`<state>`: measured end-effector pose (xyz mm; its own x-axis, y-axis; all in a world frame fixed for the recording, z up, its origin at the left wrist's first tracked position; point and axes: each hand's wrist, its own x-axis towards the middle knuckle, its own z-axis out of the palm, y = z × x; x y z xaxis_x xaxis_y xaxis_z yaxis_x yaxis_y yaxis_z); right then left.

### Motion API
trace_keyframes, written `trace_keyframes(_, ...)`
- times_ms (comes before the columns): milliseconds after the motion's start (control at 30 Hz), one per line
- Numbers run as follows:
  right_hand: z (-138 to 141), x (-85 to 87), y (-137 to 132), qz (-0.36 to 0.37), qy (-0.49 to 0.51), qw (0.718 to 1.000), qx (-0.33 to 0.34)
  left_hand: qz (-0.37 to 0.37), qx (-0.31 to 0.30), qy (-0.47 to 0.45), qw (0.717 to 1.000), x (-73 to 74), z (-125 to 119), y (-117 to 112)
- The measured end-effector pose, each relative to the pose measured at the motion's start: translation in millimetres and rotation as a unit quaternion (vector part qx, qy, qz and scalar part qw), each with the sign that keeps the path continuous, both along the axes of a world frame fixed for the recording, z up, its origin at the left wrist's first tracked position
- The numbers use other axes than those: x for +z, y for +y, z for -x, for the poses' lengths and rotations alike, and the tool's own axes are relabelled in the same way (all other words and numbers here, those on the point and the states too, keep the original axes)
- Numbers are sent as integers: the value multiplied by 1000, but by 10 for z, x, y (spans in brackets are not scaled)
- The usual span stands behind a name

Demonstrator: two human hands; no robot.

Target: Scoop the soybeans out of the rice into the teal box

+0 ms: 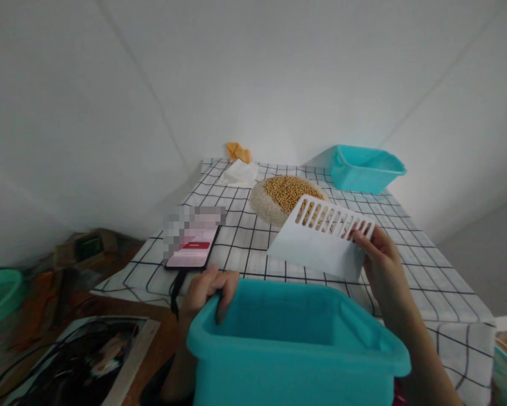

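My left hand (211, 290) is closed over the far left corner of a turquoise plastic bin (295, 369), fingers hooked inside its rim. The bin is right in front of me at the table's near edge. My right hand (380, 254) pinches the right end of a white plastic scraper (316, 248) with a row of slots along one edge. The scraper is tilted above the tablecloth, beyond the bin. Behind its slotted edge lies a heap of yellow soybeans (289, 190) on pale grains that look like rice (264, 204); the scraper hides part of the heap.
A second turquoise bin (363, 172) stands at the back right of the checked tablecloth (236, 242). A phone (194, 248) lies at the left edge. White tissue (240, 173) and an orange cloth (238, 152) lie at the back, near the wall. A green basin (1, 293) is at far left.
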<state>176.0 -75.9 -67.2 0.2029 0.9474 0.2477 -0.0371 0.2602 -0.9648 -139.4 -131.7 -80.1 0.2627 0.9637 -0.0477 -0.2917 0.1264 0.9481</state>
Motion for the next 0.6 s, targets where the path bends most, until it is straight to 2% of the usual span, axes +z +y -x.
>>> trace_keyframes(67, -123, -30, 25, -25, 7, 998, -57, -5, 2, 3, 1000, 18, -43, -38)
trace_keyframes(167, -248, -91, 31, -41, 13, 993, -110, 11, 68, -15, 998, 45, -175, -106)
trace_keyframes(367, -271, -171, 9, -12, -19, 992, -125, -22, 84, 15, 996, 60, -472, -92)
trace_keyframes(600, -266, -141, 43, -89, -11, 982, -169, -35, 81, 50, 995, 62, -537, -33)
